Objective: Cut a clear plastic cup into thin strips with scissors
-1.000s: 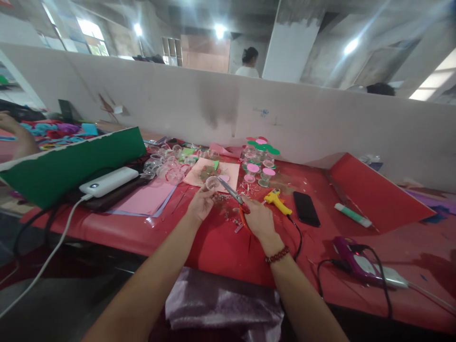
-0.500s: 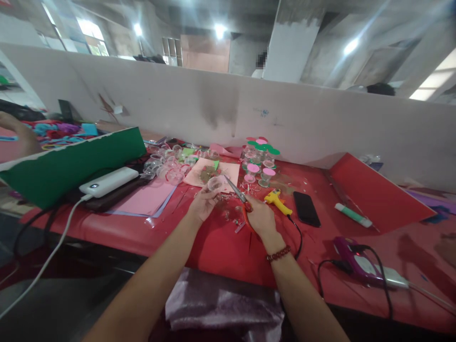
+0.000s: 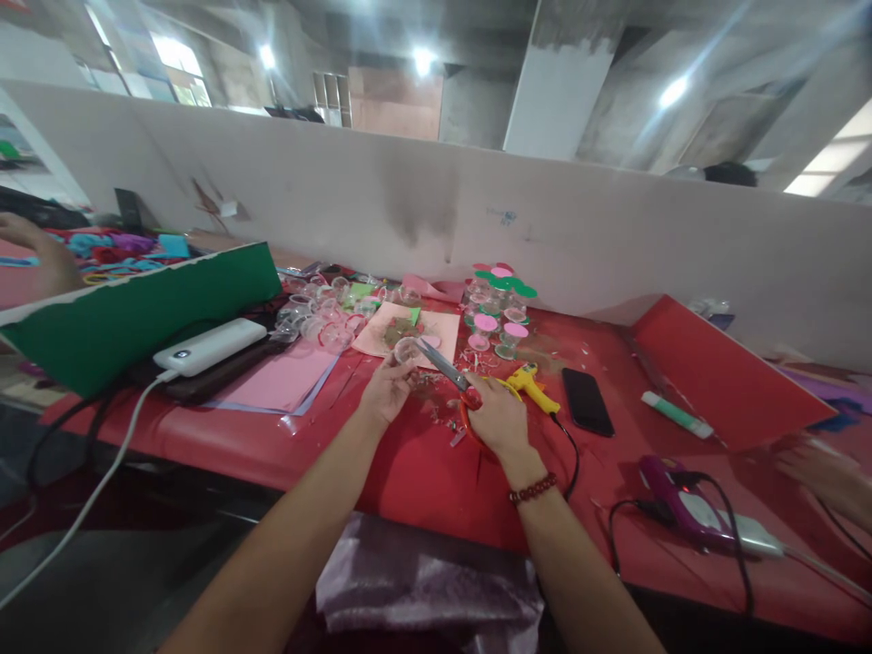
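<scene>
My left hand (image 3: 385, 391) pinches a small clear plastic cup (image 3: 407, 350) above the red table (image 3: 409, 463). My right hand (image 3: 496, 420) grips red-handled scissors (image 3: 446, 369), whose grey blades point up-left and meet the cup's rim. Small plastic scraps (image 3: 442, 413) lie on the table between my hands. A beaded bracelet (image 3: 531, 490) is on my right wrist.
A yellow glue gun (image 3: 531, 383), black phone (image 3: 586, 401) and glue stick (image 3: 676, 413) lie to the right. Several clear cups (image 3: 320, 318), pink paper (image 3: 279, 377), a white power bank (image 3: 208, 346) and green board (image 3: 136, 309) sit left. Another person's hand (image 3: 821, 468) reaches in at the right edge.
My right hand and the scissors shifted slightly while cutting at the cup. Another person's hand has come into view at the right edge.
</scene>
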Tool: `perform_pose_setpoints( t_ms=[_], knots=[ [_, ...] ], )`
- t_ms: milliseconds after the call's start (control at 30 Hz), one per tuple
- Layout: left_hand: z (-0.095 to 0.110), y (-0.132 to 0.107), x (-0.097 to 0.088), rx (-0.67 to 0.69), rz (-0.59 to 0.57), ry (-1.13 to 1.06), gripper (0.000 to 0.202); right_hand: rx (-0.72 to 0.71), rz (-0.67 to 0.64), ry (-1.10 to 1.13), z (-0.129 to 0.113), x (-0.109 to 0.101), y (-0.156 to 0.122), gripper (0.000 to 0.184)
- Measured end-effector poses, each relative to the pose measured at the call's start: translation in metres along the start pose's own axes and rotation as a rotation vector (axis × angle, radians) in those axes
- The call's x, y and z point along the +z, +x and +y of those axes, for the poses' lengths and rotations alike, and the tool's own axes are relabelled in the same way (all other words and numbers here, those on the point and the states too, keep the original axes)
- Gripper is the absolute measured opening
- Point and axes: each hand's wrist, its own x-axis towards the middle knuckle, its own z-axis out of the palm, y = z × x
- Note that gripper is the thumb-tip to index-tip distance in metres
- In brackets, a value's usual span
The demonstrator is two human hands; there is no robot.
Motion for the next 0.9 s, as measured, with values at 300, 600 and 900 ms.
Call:
perform_pose_setpoints(
  t_ms=[300, 600, 900],
  knots=[
    [0.0006, -0.0004, 0.0016, -0.013, 0.04, -0.008, 0.049, -0.03, -0.001, 0.025, 0.002, 0.001, 0.0002, 0.045],
    [0.0004, 0.0027, -0.0008, -0.015, 0.068, -0.006, 0.047, -0.054, 0.015, 0.045, 0.003, 0.002, -0.0002, 0.04],
    [0.0007, 0.0038, -0.0025, -0.01, 0.073, -0.017, 0.041, -0.038, -0.015, 0.07, 0.0024, 0.0007, 0.0005, 0.042]
  ],
)
